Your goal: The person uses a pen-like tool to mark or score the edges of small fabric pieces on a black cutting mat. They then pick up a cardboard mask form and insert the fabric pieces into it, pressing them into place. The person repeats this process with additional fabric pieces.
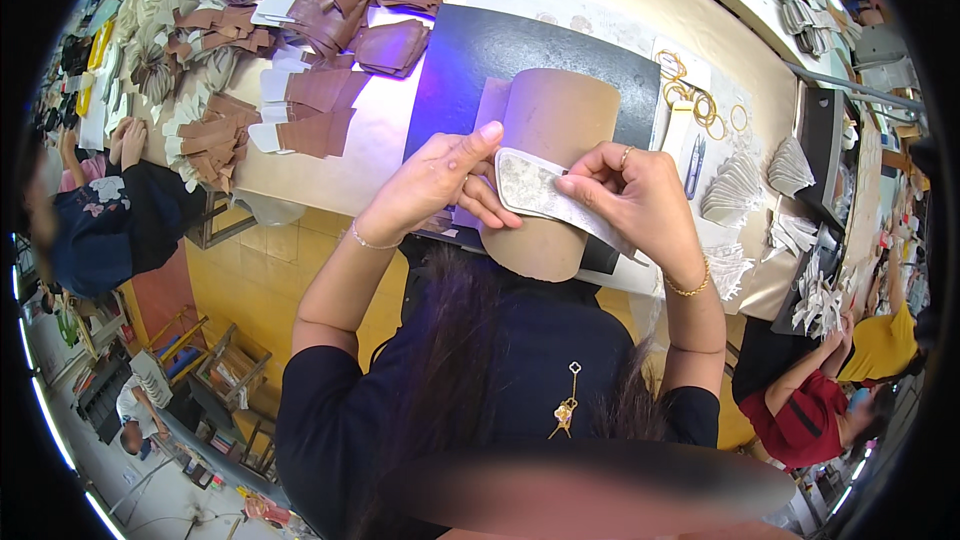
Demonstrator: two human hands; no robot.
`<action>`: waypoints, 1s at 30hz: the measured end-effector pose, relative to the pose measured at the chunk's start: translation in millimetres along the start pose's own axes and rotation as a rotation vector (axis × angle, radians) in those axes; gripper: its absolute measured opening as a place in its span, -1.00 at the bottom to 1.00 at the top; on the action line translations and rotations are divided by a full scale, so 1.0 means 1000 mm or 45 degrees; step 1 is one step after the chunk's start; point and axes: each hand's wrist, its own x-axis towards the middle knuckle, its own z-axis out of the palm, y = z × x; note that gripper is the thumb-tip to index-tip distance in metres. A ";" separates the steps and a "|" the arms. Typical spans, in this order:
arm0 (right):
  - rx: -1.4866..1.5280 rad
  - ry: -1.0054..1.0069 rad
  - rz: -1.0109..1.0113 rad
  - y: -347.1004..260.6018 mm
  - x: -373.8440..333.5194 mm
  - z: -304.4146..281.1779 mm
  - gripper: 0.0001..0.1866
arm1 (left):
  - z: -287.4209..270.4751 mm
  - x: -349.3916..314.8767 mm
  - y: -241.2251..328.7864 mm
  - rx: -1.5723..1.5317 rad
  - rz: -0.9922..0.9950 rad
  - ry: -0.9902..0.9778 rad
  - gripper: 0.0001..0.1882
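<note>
mat [470, 50] on table [370, 155] | cut pieces [300, 110] left of mat | rubber bands [700, 100] right
</note>
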 end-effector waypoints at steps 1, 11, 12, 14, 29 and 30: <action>-0.010 -0.010 0.008 0.000 0.000 -0.001 -0.79 | 0.000 0.000 0.000 -0.006 -0.006 -0.001 -0.16; 0.024 -0.007 -0.015 0.001 0.005 -0.002 -0.76 | 0.000 0.003 -0.004 -0.039 -0.018 -0.049 -0.68; 0.030 -0.021 0.002 0.003 0.004 -0.003 -0.76 | -0.001 0.004 -0.003 -0.032 -0.043 -0.031 -0.72; 0.092 -0.066 0.039 0.008 0.002 -0.008 -0.73 | -0.002 0.003 -0.003 0.007 -0.041 -0.033 -0.72; 0.445 -0.031 0.061 0.061 -0.011 -0.018 -0.51 | -0.021 0.008 -0.019 -0.006 -0.028 -0.036 -0.74; 0.475 -0.024 0.112 0.065 -0.008 -0.015 -0.50 | -0.023 0.010 -0.022 -0.013 -0.027 -0.050 -0.74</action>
